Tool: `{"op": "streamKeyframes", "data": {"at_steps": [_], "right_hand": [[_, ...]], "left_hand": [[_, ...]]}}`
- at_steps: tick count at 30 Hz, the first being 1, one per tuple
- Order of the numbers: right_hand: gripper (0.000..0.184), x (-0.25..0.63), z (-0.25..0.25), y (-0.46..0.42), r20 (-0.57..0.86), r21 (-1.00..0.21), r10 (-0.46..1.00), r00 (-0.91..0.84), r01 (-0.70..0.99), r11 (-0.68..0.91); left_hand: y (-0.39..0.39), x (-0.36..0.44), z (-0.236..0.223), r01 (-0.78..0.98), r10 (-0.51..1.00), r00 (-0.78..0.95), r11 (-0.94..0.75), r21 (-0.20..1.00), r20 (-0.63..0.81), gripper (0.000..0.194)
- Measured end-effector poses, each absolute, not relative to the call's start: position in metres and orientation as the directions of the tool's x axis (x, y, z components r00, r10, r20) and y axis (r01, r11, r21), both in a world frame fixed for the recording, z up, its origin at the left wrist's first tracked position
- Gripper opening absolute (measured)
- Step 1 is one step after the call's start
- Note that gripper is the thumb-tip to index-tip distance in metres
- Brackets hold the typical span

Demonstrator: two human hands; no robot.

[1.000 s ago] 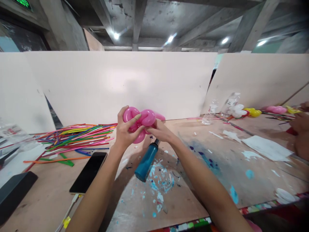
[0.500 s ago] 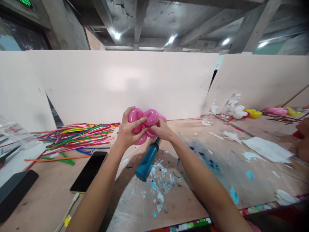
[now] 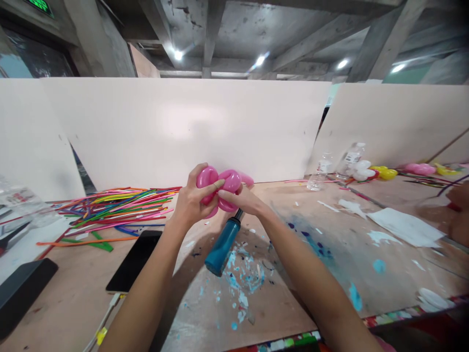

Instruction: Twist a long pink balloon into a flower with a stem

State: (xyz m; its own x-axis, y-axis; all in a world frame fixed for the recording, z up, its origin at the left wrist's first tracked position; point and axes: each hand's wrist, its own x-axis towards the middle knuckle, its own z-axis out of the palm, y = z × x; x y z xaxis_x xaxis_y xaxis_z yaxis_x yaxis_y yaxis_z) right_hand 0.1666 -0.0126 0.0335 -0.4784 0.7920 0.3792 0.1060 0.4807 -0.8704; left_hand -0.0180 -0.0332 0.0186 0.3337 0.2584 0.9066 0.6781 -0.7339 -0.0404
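Note:
A pink twisted balloon (image 3: 230,182), made of several rounded loops, is held up above the table between both hands. My left hand (image 3: 194,195) is closed around its left loops, the index finger reaching across to the middle. My right hand (image 3: 246,196) grips the right side, its thumb pressed toward the centre where the loops meet. A pink end of the balloon sticks out beyond the right fingers. Below the hands lies a teal balloon pump (image 3: 223,247) with a black tip, tilted on the table.
Many uninflated balloons (image 3: 128,205) lie in a pile at left, near a black phone (image 3: 134,261) on a cable and a dark case (image 3: 25,296). Plastic bottles (image 3: 320,171), white balloons (image 3: 362,171) and paper (image 3: 405,226) are on the right. A co-worker's hand (image 3: 459,205) shows at the right edge. White boards (image 3: 205,127) stand behind.
Both hands have shifted slightly on the balloon, and its loops have turned a little. The right thumb has moved left toward the centre. The pump stays where it was.

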Motion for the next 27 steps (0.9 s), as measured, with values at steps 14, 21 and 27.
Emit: {"op": "streamKeyframes", "data": {"at_steps": [14,21,27], "right_hand": [[0.033,0.152,0.022,-0.001,0.432,-0.902,0.868,-0.246,-0.133,0.411],[0.031,0.155,0.024,0.002,0.55,-0.835,0.82,-0.158,-0.075,0.546],[0.037,0.162,0.028,-0.001,0.524,-0.852,0.834,-0.174,-0.099,0.514]], "left_hand": [[-0.027,-0.003,0.013,0.689,0.381,-0.143,-0.625,0.368,0.914,0.082],[-0.017,0.007,0.01,-0.004,0.854,-0.323,-0.432,0.902,0.408,0.047],[-0.024,0.015,0.012,-0.068,0.772,-0.253,-0.615,0.785,0.583,0.034]]}}
